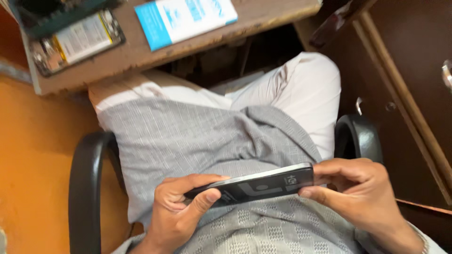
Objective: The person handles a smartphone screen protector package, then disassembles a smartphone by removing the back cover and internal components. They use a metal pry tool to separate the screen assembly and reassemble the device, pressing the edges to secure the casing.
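Over the lap, low in the head view, both hands hold a dark smartphone edge-on, just above a grey patterned shirt. Black chair armrests flank the sitter; pale trousers run up toward a worn wooden desk. On the desk: a blue-and-white box and an opened phone chassis with a battery showing, beside a dark green tray that is partly cut off.

Left hand: fingers curled under the phone's left end, thumb pressing on its near face, so grasping it. Right hand: thumb and fingers pinching the right end, also closed on it.

Handling judgement: thin rigid slab, likely light, glossy back so probably slippery, glass likely fragile if dropped or flexed. Best held by the long edges or both short ends as here, not by flat faces alone.

Look: black glossy panel with faint grey markings, a thin silver rim along the top edge, tilted slightly up to the right. Whether the panel is the rear cover or the screen side cannot be told for certain.
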